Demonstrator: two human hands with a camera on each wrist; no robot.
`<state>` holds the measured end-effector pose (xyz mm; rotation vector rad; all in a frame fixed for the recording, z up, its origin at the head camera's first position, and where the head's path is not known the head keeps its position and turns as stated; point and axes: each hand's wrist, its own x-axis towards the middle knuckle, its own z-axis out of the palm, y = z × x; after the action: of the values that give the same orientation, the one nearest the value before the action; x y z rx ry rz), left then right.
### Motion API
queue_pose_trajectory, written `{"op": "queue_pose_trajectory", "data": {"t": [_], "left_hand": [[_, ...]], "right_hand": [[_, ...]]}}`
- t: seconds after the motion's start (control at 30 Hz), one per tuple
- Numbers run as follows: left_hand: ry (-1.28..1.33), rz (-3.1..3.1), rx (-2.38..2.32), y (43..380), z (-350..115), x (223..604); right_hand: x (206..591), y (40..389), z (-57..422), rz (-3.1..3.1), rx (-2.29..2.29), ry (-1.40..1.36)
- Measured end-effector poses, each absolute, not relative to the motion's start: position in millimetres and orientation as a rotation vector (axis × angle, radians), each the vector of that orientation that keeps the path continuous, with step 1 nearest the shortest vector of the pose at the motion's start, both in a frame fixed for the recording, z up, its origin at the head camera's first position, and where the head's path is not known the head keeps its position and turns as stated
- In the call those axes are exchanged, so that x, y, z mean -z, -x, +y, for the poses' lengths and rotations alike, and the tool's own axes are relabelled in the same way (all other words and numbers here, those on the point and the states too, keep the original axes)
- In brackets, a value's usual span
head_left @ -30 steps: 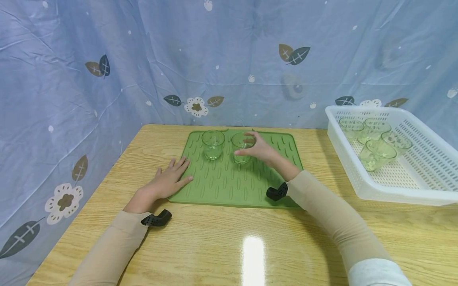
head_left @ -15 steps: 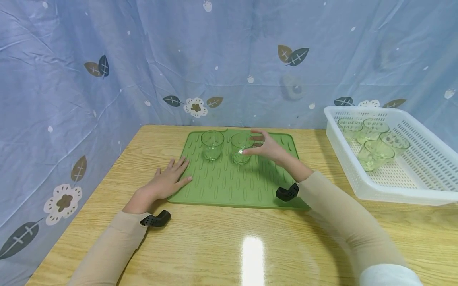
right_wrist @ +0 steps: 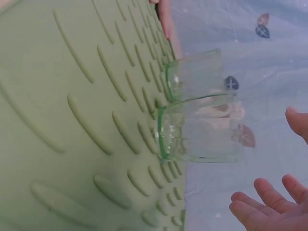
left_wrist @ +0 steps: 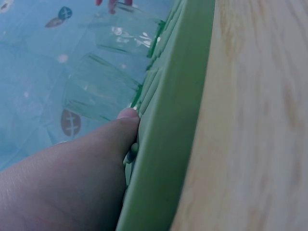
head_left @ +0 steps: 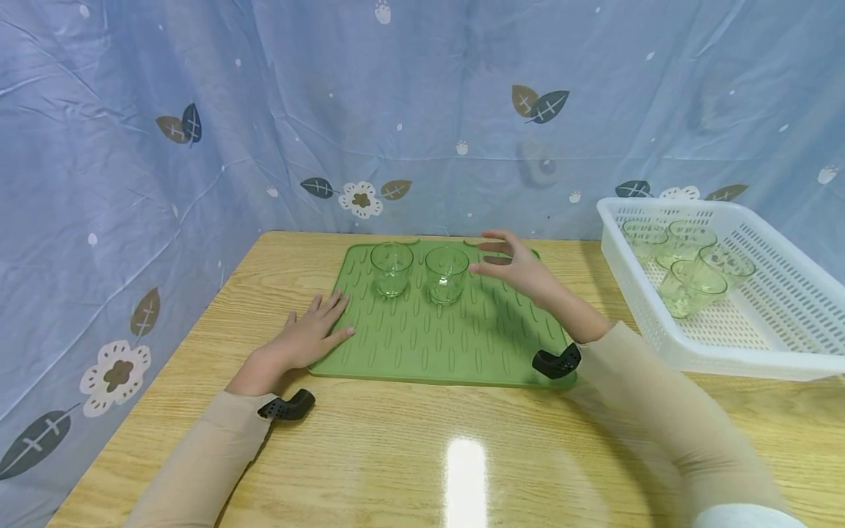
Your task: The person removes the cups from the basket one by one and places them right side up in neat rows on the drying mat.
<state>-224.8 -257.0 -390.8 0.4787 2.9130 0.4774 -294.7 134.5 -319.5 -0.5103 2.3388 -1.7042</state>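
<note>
Two clear greenish glasses stand upright side by side on a green ridged mat: a left glass (head_left: 392,270) and a right glass (head_left: 447,275). My right hand (head_left: 518,270) hovers just right of the right glass, fingers spread apart and holding nothing; in the right wrist view a gap shows between its fingertips (right_wrist: 267,195) and that glass (right_wrist: 199,130). With fingers spread, my left hand (head_left: 300,337) rests on the left edge of the mat (head_left: 422,352). The left wrist view shows its thumb (left_wrist: 126,120) lying against the mat's edge.
A white perforated plastic basket (head_left: 746,359) stands on the right of the wooden table (head_left: 370,447), with several similar glasses (head_left: 693,287) in its left part. A blue patterned curtain (head_left: 422,110) hangs behind the table and along the left side.
My right hand has let go of the right glass and drawn away to the right, rising slightly. Both glasses and my left hand have stayed in place.
</note>
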Motion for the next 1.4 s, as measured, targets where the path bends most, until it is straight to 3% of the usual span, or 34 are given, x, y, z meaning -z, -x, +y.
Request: {"op": "queue_pose_trajectory", "data": {"t": [0.87, 1.4], "left_hand": [[-0.48, 2.921, -0.467, 223.4, -257.4, 394.6], [-0.476, 2.926, -0.462, 225.4, -256.9, 392.5]], "right_hand": [[298.0, 238.1, 222.6, 2.541, 1.679, 0.704], [295.8, 229.2, 278.4, 2.709, 1.579, 0.959]]}}
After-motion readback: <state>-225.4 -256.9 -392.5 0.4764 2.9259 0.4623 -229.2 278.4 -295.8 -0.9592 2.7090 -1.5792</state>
